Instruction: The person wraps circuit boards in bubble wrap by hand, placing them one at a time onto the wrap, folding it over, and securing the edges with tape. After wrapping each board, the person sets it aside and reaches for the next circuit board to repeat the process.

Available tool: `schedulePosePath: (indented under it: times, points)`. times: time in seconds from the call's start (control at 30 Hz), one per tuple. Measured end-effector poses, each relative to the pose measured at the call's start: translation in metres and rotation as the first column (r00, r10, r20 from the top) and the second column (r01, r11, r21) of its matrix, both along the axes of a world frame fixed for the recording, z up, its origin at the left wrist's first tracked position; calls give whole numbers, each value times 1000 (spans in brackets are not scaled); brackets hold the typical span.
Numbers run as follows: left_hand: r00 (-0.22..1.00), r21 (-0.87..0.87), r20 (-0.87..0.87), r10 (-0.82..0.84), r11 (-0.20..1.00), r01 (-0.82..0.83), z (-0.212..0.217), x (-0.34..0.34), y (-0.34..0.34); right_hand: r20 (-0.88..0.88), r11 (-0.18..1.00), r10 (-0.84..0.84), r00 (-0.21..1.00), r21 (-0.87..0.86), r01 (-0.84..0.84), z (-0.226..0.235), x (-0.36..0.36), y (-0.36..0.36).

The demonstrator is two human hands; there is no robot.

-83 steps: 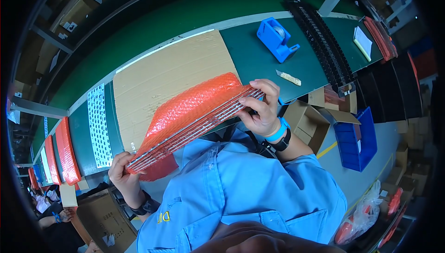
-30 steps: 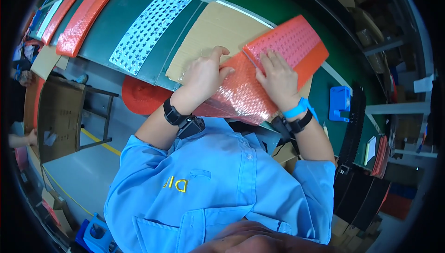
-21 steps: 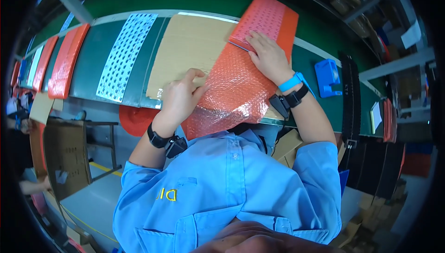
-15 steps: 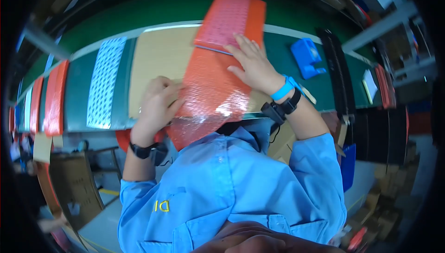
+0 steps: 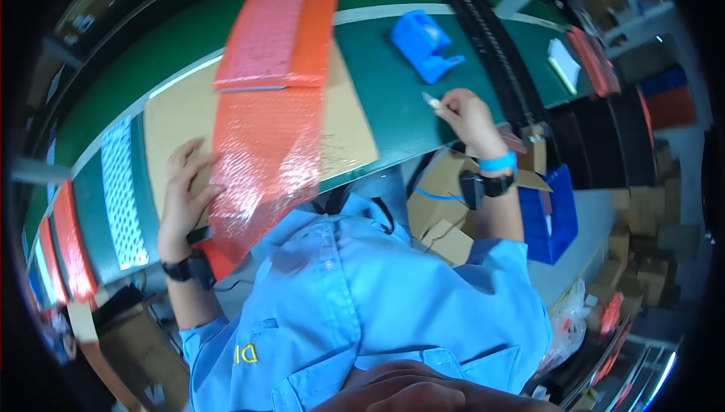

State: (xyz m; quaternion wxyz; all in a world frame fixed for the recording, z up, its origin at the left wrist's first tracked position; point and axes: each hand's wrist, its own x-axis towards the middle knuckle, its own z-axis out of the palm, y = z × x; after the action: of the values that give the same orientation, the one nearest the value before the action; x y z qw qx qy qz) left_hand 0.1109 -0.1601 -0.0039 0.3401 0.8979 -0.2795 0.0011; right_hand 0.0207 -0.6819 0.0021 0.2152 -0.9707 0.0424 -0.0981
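Note:
A sheet of red bubble wrap [image 5: 264, 148] runs over a flat cardboard sheet [image 5: 177, 110] on the green bench. Its far end forms a flat wrapped packet [image 5: 276, 30], and its near end hangs over the bench edge by my shirt. At the wrap's left edge lies my left hand [image 5: 185, 193], fingers apart, thumb and fingertips touching the film. Off to the right, my right hand [image 5: 468, 119] pinches a small knife [image 5: 433, 101], its pale tip pointing up and left. Most of the knife's handle is hidden in the fingers.
Beyond my right hand stands a blue tape dispenser [image 5: 423, 43], beside a black strip [image 5: 495, 57] across the bench. To the left lie a light-blue patterned sheet [image 5: 123, 193] and red wrapped packets [image 5: 73, 242]. Below the bench are an open carton [image 5: 445, 185] and a blue bin [image 5: 555, 219].
My right hand has left the packet, moved to the right and picked up the knife from the bench. My left hand stays at the wrap's edge. The view has turned.

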Motion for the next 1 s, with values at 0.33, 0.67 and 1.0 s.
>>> schedulePosePath:
  times: [0.33,0.67,1.0]
  points:
    - [995,237,-49,-86,967,95,22,19,-8,14,775,-4,1000,-632,12,-14,20,7]
    - [986,315,0,-167,936,158,3,36,7,157,815,579,800,-97,-571,26,41,219]
    - [987,315,-60,-151,935,163,3,39,-3,-42,566,800,599,-277,-776,7,82,275]
